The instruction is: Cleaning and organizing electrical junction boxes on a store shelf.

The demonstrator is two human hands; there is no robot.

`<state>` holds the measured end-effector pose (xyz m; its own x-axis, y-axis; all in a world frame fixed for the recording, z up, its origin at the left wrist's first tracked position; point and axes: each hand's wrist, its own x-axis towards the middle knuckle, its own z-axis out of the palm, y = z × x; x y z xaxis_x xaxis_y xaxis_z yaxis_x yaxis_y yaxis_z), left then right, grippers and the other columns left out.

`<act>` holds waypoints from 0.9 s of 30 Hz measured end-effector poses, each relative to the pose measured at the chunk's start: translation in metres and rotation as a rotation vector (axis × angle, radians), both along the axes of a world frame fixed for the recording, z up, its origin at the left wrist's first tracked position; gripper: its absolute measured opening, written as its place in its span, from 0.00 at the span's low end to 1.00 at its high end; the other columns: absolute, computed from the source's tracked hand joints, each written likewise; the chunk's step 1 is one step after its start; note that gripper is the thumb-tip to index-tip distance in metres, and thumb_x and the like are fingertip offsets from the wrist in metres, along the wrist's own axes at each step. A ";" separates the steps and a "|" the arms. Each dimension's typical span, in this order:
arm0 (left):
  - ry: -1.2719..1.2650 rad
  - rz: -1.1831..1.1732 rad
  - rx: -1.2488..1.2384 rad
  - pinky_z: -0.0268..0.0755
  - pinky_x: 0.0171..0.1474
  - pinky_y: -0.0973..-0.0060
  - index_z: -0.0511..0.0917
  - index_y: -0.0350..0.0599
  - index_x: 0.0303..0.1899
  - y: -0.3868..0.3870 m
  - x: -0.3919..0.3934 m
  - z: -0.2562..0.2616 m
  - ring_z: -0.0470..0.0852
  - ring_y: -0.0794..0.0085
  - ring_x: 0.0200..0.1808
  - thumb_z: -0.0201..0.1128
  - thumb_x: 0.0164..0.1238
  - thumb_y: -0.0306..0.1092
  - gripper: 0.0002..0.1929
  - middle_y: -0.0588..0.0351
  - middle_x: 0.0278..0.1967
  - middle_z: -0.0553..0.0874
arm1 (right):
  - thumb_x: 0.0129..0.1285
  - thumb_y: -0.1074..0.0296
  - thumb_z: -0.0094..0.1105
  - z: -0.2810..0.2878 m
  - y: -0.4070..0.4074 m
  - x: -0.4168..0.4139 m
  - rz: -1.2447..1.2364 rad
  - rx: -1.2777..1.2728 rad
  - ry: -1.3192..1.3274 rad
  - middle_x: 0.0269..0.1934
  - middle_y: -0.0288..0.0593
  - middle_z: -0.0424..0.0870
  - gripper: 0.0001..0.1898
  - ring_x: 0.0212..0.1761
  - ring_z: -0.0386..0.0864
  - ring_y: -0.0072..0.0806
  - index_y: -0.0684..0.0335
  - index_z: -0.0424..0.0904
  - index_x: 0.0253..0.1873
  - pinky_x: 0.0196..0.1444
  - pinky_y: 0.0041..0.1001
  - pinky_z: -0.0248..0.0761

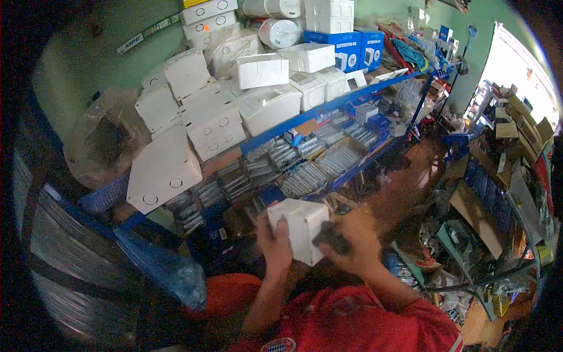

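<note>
A white plastic junction box [298,226] is held up in front of my red shirt. My left hand [275,244] grips its left side, with the thumb across the near face. At the box's right side, my right hand [354,246] holds a dark, blurred object [335,237] against it; what this is I cannot tell. Beyond the hands stands a blue metal shelf [316,110]. Its top level bears stacked white junction boxes [215,125], and a large white box [165,171] lies nearest on the left.
Trays of metal tubular pieces [336,158] fill the lower shelf. Blue cartons [338,48] stand farther along the top. A clear plastic bag [105,136] hangs at the left, above a blue plastic-wrapped bundle [171,268]. Cardboard pieces [477,215] and clutter lie at the right.
</note>
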<state>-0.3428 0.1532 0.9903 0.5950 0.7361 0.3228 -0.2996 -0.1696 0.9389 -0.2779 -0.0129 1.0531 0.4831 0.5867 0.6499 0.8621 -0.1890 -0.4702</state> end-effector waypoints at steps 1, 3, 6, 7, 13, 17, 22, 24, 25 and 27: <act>-0.018 0.028 0.016 0.69 0.54 0.69 0.68 0.39 0.58 -0.003 0.003 0.003 0.76 0.69 0.50 0.54 0.73 0.49 0.24 0.50 0.50 0.78 | 0.51 0.63 0.74 0.006 0.001 0.003 -0.003 -0.057 0.071 0.36 0.48 0.80 0.17 0.36 0.81 0.44 0.62 0.76 0.41 0.42 0.35 0.74; -0.020 0.014 -0.043 0.69 0.54 0.69 0.69 0.39 0.58 -0.001 0.001 0.001 0.76 0.69 0.50 0.54 0.72 0.49 0.24 0.50 0.50 0.78 | 0.51 0.64 0.74 0.017 0.004 -0.005 -0.042 -0.009 0.178 0.37 0.48 0.80 0.17 0.36 0.81 0.44 0.62 0.76 0.41 0.41 0.35 0.74; -0.045 -0.002 -0.090 0.69 0.55 0.69 0.69 0.39 0.58 -0.001 0.002 0.003 0.76 0.69 0.50 0.56 0.72 0.49 0.24 0.50 0.50 0.78 | 0.51 0.65 0.73 0.018 0.007 -0.005 -0.075 0.071 0.187 0.38 0.48 0.81 0.16 0.36 0.81 0.42 0.62 0.77 0.41 0.40 0.35 0.74; -0.059 0.001 -0.079 0.69 0.55 0.69 0.69 0.39 0.58 -0.002 0.002 0.003 0.76 0.70 0.50 0.56 0.72 0.48 0.24 0.50 0.50 0.78 | 0.51 0.66 0.73 0.015 0.008 -0.005 -0.065 0.098 0.097 0.38 0.48 0.81 0.15 0.35 0.80 0.41 0.62 0.77 0.40 0.39 0.35 0.74; -0.028 -0.014 -0.136 0.68 0.56 0.69 0.71 0.37 0.57 0.001 -0.001 -0.003 0.76 0.69 0.51 0.59 0.69 0.40 0.21 0.50 0.51 0.78 | 0.51 0.70 0.71 0.005 -0.005 0.009 0.281 0.030 0.110 0.37 0.45 0.80 0.12 0.36 0.80 0.39 0.62 0.77 0.38 0.39 0.33 0.74; -0.013 0.003 -0.144 0.68 0.56 0.69 0.72 0.37 0.56 0.000 0.000 -0.002 0.77 0.69 0.50 0.59 0.68 0.40 0.21 0.51 0.51 0.78 | 0.51 0.71 0.71 0.012 -0.005 0.005 0.299 0.002 0.150 0.36 0.45 0.79 0.12 0.35 0.80 0.39 0.62 0.76 0.37 0.40 0.33 0.73; -0.020 -0.006 -0.165 0.68 0.56 0.69 0.72 0.37 0.57 0.003 -0.001 -0.002 0.77 0.68 0.51 0.59 0.69 0.39 0.20 0.50 0.50 0.79 | 0.51 0.72 0.71 -0.001 -0.003 0.004 0.180 0.173 0.297 0.38 0.43 0.80 0.12 0.39 0.81 0.36 0.62 0.76 0.38 0.42 0.31 0.74; -0.015 -0.006 -0.184 0.68 0.56 0.69 0.72 0.36 0.57 0.001 -0.003 0.001 0.77 0.68 0.51 0.59 0.69 0.39 0.21 0.50 0.50 0.79 | 0.52 0.73 0.71 -0.004 -0.003 0.000 0.147 0.184 0.394 0.39 0.43 0.81 0.12 0.41 0.81 0.36 0.62 0.78 0.39 0.44 0.31 0.74; -0.015 -0.006 -0.204 0.68 0.56 0.69 0.72 0.36 0.57 0.000 -0.003 0.003 0.77 0.68 0.51 0.59 0.69 0.39 0.21 0.50 0.50 0.79 | 0.52 0.75 0.70 -0.005 -0.004 0.000 0.113 0.192 0.486 0.40 0.43 0.81 0.12 0.43 0.82 0.36 0.62 0.79 0.41 0.45 0.30 0.75; -0.030 0.001 -0.203 0.69 0.56 0.70 0.71 0.35 0.57 -0.004 -0.002 0.005 0.77 0.68 0.51 0.60 0.69 0.39 0.21 0.49 0.51 0.79 | 0.52 0.76 0.69 0.001 -0.005 0.006 0.195 0.145 0.331 0.40 0.43 0.81 0.12 0.44 0.82 0.36 0.62 0.80 0.43 0.46 0.30 0.75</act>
<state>-0.3445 0.1497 0.9950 0.5868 0.7882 0.1854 -0.3279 0.0220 0.9445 -0.2721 -0.0175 1.0544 0.5684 0.6020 0.5608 0.6731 0.0518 -0.7378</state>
